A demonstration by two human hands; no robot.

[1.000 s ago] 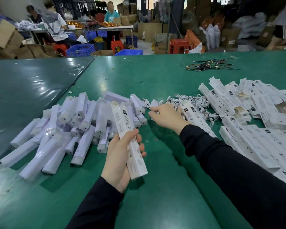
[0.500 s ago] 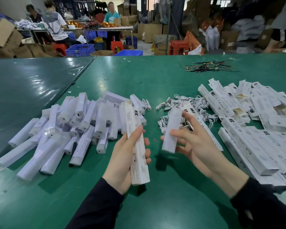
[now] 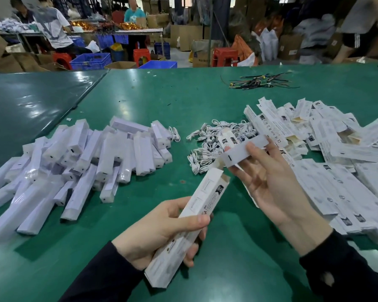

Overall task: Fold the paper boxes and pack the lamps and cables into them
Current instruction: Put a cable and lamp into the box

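The long white printed paper box (image 3: 196,216), folded into a tube with its top flaps open, sits in our left hand (image 3: 159,232), thumb across its front and fingers curled round its back. Our right hand (image 3: 271,188), palm up, pinches a white bar-shaped lamp in a clear sleeve (image 3: 242,152) between thumb and fingers, and the lamp's lower end hangs just beside the box's open mouth, not yet inside. To the left of our left hand lies a heap of the same wrapped white lamps (image 3: 85,162) on the green table (image 3: 238,258). Beyond our right hand we see a pile of coiled white cables (image 3: 207,144), and to the right of that hand a spread of flat white printed boxes (image 3: 340,171). A bundle of thin dark wires (image 3: 260,81) lies far beyond.
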